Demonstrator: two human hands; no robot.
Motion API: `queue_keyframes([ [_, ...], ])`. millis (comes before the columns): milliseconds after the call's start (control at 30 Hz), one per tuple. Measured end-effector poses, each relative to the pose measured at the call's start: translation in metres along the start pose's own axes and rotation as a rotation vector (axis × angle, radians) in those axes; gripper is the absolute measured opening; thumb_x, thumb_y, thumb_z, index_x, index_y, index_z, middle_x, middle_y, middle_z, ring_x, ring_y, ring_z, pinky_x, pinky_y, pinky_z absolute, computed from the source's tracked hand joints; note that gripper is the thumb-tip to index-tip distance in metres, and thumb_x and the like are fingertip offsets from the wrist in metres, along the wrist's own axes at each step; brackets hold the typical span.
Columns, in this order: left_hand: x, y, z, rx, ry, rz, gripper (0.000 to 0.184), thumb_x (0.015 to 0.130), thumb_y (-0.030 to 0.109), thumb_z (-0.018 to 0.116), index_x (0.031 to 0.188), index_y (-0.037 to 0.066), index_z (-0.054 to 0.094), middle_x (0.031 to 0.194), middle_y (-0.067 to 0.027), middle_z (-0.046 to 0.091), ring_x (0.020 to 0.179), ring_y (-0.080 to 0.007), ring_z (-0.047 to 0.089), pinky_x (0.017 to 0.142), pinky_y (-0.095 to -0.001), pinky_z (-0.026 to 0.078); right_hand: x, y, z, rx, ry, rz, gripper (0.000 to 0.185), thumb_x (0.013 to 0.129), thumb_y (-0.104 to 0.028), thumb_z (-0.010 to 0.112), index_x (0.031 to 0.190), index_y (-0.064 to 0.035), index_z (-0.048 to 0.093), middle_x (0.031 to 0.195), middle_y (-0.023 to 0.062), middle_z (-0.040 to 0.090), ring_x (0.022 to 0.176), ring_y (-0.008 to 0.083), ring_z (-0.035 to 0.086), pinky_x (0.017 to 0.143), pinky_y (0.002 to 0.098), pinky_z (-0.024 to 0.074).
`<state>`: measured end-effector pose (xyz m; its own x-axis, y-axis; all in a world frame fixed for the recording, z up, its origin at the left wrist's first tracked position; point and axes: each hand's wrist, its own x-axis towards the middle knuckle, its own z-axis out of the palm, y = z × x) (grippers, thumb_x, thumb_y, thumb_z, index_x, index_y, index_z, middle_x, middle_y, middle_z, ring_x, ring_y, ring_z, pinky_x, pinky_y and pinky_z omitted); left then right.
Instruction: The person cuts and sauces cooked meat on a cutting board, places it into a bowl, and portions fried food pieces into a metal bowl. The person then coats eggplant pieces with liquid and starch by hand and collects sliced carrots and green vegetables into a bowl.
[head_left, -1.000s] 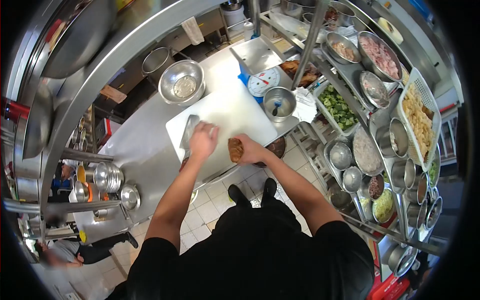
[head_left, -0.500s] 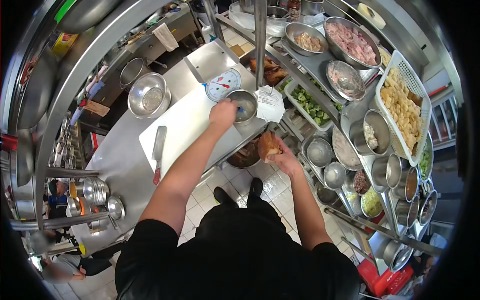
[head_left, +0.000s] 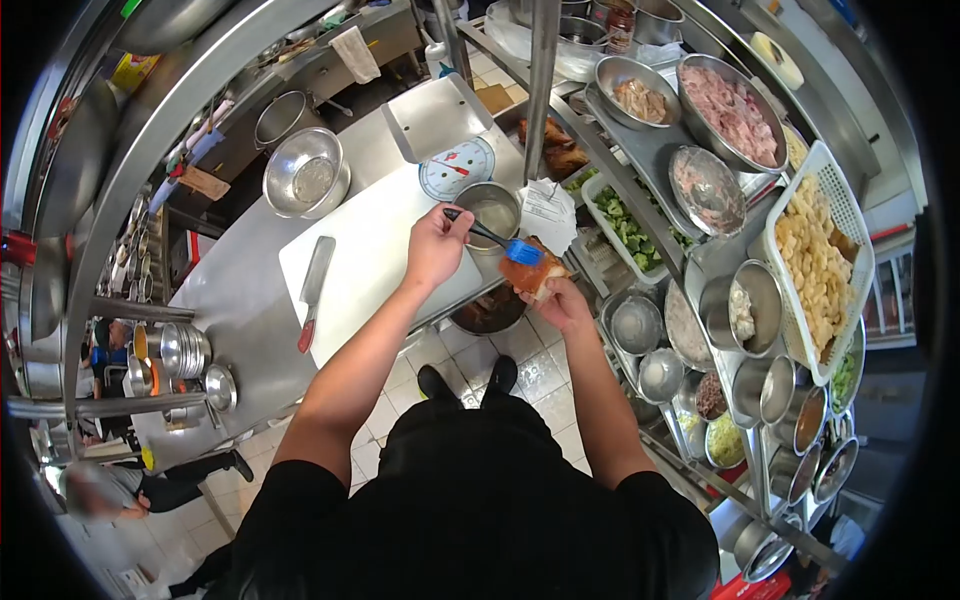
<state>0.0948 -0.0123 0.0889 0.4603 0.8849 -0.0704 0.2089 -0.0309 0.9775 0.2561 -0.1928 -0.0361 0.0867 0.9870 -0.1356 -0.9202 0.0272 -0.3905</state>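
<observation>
My left hand (head_left: 437,246) is closed around the black handle of a basting brush, whose blue bristle head (head_left: 523,252) touches a piece of roast meat (head_left: 532,275). The meat has glossy orange-brown skin and a paler side; my right hand (head_left: 562,304) grips its lower edge. Just beyond the brush, a round metal pot (head_left: 492,212) with some liquid stands near the white cutting board (head_left: 385,240). Beneath the meat, a larger pot (head_left: 488,318) with dark contents is partly hidden. On the board's left side lies a cleaver (head_left: 318,270) with a red handle.
A dial scale (head_left: 457,168) and a steel bowl (head_left: 306,172) stand behind the board. Paper slips (head_left: 548,215) lie beside the pot. At right, shelves hold a basket of pale yellow pieces (head_left: 815,265), raw meat (head_left: 735,115) and green vegetables (head_left: 625,222). Another person (head_left: 125,490) is at lower left.
My left hand has lifted the brush out of the round pot and brought its bristles onto the meat. My right hand has shifted slightly left, tilting the meat toward the brush.
</observation>
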Motion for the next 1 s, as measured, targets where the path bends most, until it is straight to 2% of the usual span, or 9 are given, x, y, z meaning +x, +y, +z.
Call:
queue_keyframes([
  [67, 0.007, -0.012, -0.007, 0.099, 0.102, 0.135, 0.018, 0.092, 0.019, 0.065, 0.086, 0.002, 0.064, 0.061, 0.0009, 0.058, 0.053, -0.0048, 0.048, 0.049, -0.0248, 0.038, 0.004, -0.001, 0.003, 0.025, -0.037, 0.021, 0.068, 0.076, -0.015, 0.073, 0.136, -0.0043, 0.043, 0.124, 0.0134, 0.059, 0.105, 0.0300, 0.063, 0.088, 0.0396, 0.0542],
  [233, 0.038, -0.034, -0.005, 0.648, 0.013, 0.463, 0.013, 0.084, 0.018, 0.065, 0.089, 0.007, 0.067, 0.079, -0.0153, 0.066, 0.073, -0.0365, 0.064, 0.068, -0.0442, 0.052, 0.014, -0.001, 0.001, 0.039, -0.042, 0.039, 0.061, 0.080, -0.016, 0.070, 0.135, -0.0049, 0.045, 0.121, 0.0129, 0.061, 0.101, 0.0287, 0.065, 0.085, 0.0383, 0.0553],
  [367, 0.041, -0.058, 0.003, 0.855, -0.164, 0.478, 0.017, 0.086, 0.020, 0.066, 0.093, 0.006, 0.069, 0.081, -0.0151, 0.067, 0.070, -0.0310, 0.065, 0.066, -0.0385, 0.051, 0.016, -0.002, 0.008, 0.057, 0.001, 0.027, 0.056, 0.082, -0.016, 0.069, 0.132, -0.0050, 0.047, 0.118, 0.0127, 0.062, 0.099, 0.0277, 0.065, 0.083, 0.0363, 0.0559],
  [467, 0.033, -0.013, -0.011, 0.588, 0.073, 0.109, 0.016, 0.089, 0.019, 0.064, 0.091, 0.004, 0.068, 0.073, -0.0128, 0.065, 0.063, -0.0223, 0.062, 0.062, -0.0335, 0.049, 0.017, -0.004, 0.014, 0.086, 0.084, -0.017, 0.053, 0.083, -0.018, 0.068, 0.131, -0.0049, 0.048, 0.117, 0.0126, 0.063, 0.097, 0.0276, 0.065, 0.082, 0.0362, 0.0559],
  [533, 0.035, -0.001, -0.022, 0.255, 0.207, 0.139, 0.018, 0.094, 0.019, 0.060, 0.088, 0.002, 0.064, 0.063, -0.0030, 0.060, 0.054, -0.0107, 0.053, 0.051, -0.0277, 0.043, 0.017, -0.005, 0.023, 0.104, 0.123, -0.042, 0.053, 0.084, -0.019, 0.068, 0.131, -0.0049, 0.048, 0.117, 0.0127, 0.063, 0.096, 0.0280, 0.065, 0.082, 0.0363, 0.0557],
  [700, 0.013, 0.020, -0.021, -0.174, 0.074, -0.149, 0.018, 0.095, 0.019, 0.060, 0.084, 0.005, 0.060, 0.062, -0.0008, 0.057, 0.051, -0.0065, 0.047, 0.046, -0.0212, 0.035, 0.034, -0.004, 0.042, 0.112, 0.070, -0.035, 0.050, 0.086, -0.019, 0.066, 0.131, -0.0058, 0.049, 0.118, 0.0134, 0.063, 0.096, 0.0294, 0.065, 0.081, 0.0359, 0.0553],
  [800, 0.013, 0.008, -0.040, 0.165, 0.152, -0.026, 0.018, 0.095, 0.018, 0.060, 0.085, 0.004, 0.060, 0.063, -0.0014, 0.058, 0.055, -0.0081, 0.050, 0.052, -0.0238, 0.040, 0.042, 0.001, 0.043, 0.080, 0.072, -0.027, 0.049, 0.086, -0.018, 0.066, 0.130, -0.0063, 0.049, 0.118, 0.0135, 0.063, 0.097, 0.0297, 0.065, 0.081, 0.0356, 0.0553],
  [967, 0.034, -0.035, -0.038, 0.074, 0.276, 0.263, 0.015, 0.095, 0.017, 0.059, 0.088, 0.004, 0.062, 0.071, -0.0036, 0.063, 0.063, -0.0093, 0.056, 0.060, -0.0248, 0.046, 0.042, 0.007, 0.055, 0.064, 0.113, -0.093, 0.047, 0.087, -0.016, 0.065, 0.130, -0.0047, 0.049, 0.120, 0.0147, 0.061, 0.101, 0.0314, 0.064, 0.086, 0.0387, 0.0552],
  [1000, 0.025, -0.020, -0.029, 0.174, 0.196, 0.208, 0.014, 0.093, 0.018, 0.059, 0.094, 0.004, 0.062, 0.079, -0.0085, 0.068, 0.073, -0.0158, 0.064, 0.069, -0.0293, 0.051, 0.041, 0.010, 0.056, 0.062, 0.136, -0.110, 0.047, 0.087, -0.015, 0.064, 0.129, -0.0044, 0.049, 0.121, 0.0149, 0.061, 0.102, 0.0317, 0.063, 0.086, 0.0392, 0.0552],
])
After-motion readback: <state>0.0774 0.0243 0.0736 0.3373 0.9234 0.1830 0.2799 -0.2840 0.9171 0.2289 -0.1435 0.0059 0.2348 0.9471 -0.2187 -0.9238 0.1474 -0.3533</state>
